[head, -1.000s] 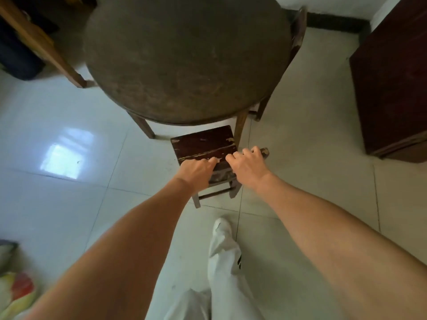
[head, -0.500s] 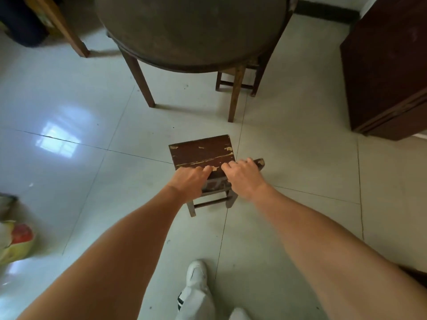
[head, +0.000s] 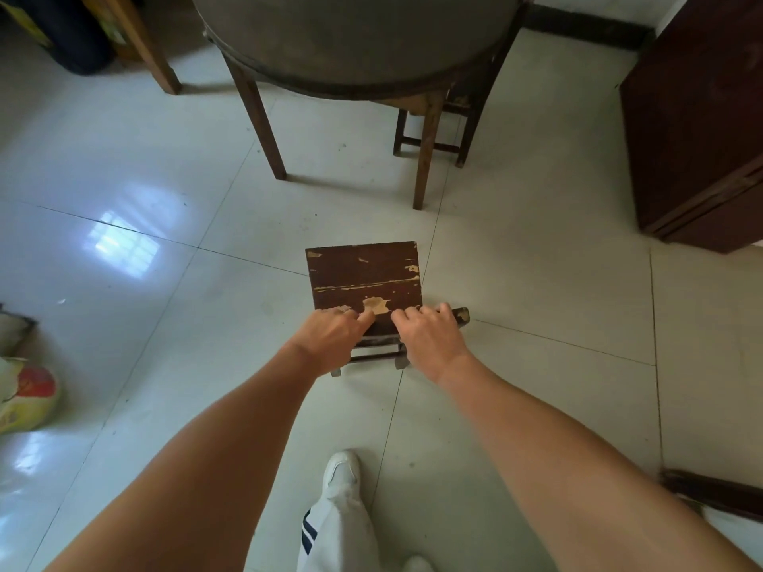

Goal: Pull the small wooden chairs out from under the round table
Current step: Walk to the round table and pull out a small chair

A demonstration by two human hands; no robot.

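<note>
A small dark wooden chair with a worn, chipped seat stands on the tiled floor, well out in front of the round table. My left hand and my right hand both grip its backrest rail at the near edge. A second small chair sits under the table's right side, mostly hidden by the tabletop and a table leg.
A dark wooden cabinet stands at the right. A colourful bag lies at the left edge. Another wooden furniture leg is at the top left. My white shoe and trouser leg are below the chair.
The chair has been drawn back from under the table's edge into open floor, both hands holding its backrest throughout. I have stepped backwards, so the table sits farther away.
</note>
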